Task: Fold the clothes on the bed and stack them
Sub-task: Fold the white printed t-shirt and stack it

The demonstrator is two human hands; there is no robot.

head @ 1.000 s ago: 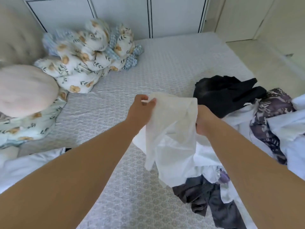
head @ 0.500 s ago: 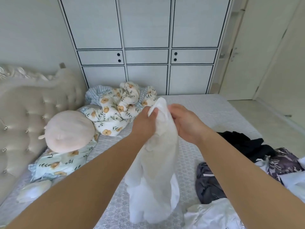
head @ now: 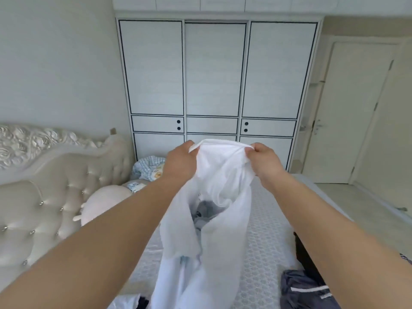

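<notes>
A white garment (head: 214, 219) hangs in the air above the bed (head: 263, 241), held up by its top edge. My left hand (head: 180, 161) grips the left end of that edge and my right hand (head: 263, 159) grips the right end, a short span of cloth stretched between them. The garment droops open in the middle and falls down out of the frame. A grey garment (head: 305, 291) and a black one (head: 305, 253) lie on the bed at the lower right.
A tufted cream headboard (head: 44, 192) runs along the left. A round pink pillow (head: 104, 204) and a crumpled floral quilt (head: 149, 168) lie near it. White wardrobe doors (head: 214, 85) stand behind the bed; a door (head: 356, 112) is at the right.
Both hands have risen with the white garment and moved apart along its top edge. The view has tilted up, so the pile of clothes is mostly out of frame.
</notes>
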